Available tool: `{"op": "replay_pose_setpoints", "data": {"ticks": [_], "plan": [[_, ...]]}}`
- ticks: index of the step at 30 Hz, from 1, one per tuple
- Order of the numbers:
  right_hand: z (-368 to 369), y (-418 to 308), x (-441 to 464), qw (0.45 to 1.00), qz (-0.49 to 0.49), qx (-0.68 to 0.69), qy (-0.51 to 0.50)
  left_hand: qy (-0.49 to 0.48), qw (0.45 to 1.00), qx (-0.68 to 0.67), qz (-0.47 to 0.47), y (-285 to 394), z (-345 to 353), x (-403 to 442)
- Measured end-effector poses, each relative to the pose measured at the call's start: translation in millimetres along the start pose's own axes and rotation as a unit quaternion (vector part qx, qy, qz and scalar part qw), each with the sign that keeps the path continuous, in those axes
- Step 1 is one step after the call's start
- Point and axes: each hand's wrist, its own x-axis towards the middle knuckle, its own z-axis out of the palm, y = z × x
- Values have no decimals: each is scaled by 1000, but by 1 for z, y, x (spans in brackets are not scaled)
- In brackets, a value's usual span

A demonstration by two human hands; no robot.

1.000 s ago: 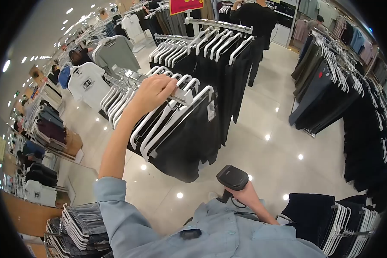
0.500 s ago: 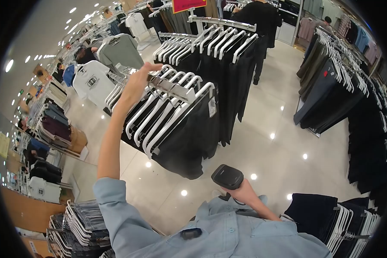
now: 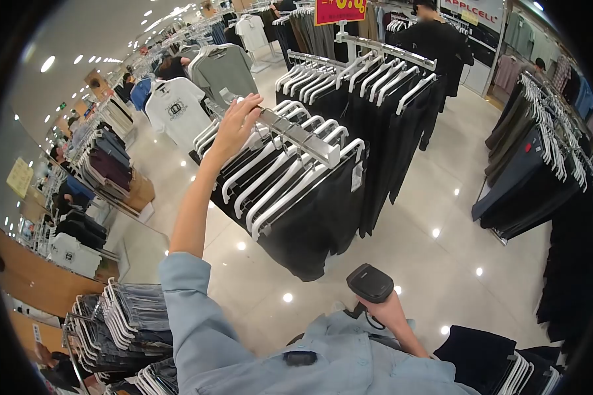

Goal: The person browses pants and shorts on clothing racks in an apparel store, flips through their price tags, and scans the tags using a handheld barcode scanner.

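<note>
My left hand lies over the metal rail of the near rack, its fingers stretched and slightly apart, touching the rail or the hanger tops beside it. White hangers with black garments hang from this rail, several of them toward its near end. A white tag shows on the nearest garment. At the lower middle, my right hand is closed around a black handheld device, which looks like a scanner. A dark cord loops below that hand.
A second rack of black garments stands just behind, with a red sign above. Beyond it stands a person in black. More trousers hang at the right, denim at the lower left, and T-shirts at the upper left.
The view has shifted, so the racks appear farther right. My left hand has gone from wrapped over the rail's near part to farther back, with fingers loosened. My right hand keeps the device.
</note>
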Motion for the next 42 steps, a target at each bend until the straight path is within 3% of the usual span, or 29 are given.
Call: {"op": "replay_pose_setpoints", "data": {"ticks": [3,7,9,10,12,16,17,19,20,22,24,25,29,31,34,39,41,42], "plan": [[0,1,0,1000,-9,7,11,31,994,-101,-31,-4,5,1],[-1,-8,-1,1000,16,-2,9,66,989,-113,-73,-25,11,-5],[-1,-10,-1,1000,21,0,1,89,967,-209,-115,-38,7,-6],[-1,-11,-1,1000,19,0,0,90,967,-208,-113,-43,5,-6],[0,-12,-1,1000,15,2,13,44,995,-6,-89,-50,2,-6],[-2,-8,0,999,33,-19,0,36,997,49,-53,-74,-1,-1],[-2,-3,2,1000,8,-10,4,38,997,48,-54,-80,3,0],[-4,-1,-1,1000,-20,-2,9,106,972,-157,-139,-84,7,5],[-5,-1,-2,1000,-21,-6,9,110,972,-156,-138,-85,6,4],[-8,0,-2,999,-30,-9,12,88,993,-5,-75,-59,-7,1],[-7,3,-2,999,-41,22,19,112,993,-1,-46,-43,-4,-1],[-10,-6,-4,999,37,6,5,88,995,-20,-46,-35,-5,-4],[-10,-8,-2,997,73,-38,-16,55,996,-43,-59,-23,-4,-13],[-5,0,2,999,-29,-11,-15,39,998,2,-48,-36,-4,-11],[0,-3,3,998,-60,3,-11,9,996,68,-61,-51,-6,-8],[-9,0,-1,999,-33,11,-18,-14,995,68,-74,-51,-16,-4],[-14,1,-4,1000,-5,11,-19,-46,986,-76,-143,-39,-23,0],[-14,-1,-5,1000,-8,15,-10,-44,986,-78,-140,-41,-17,0]]}}
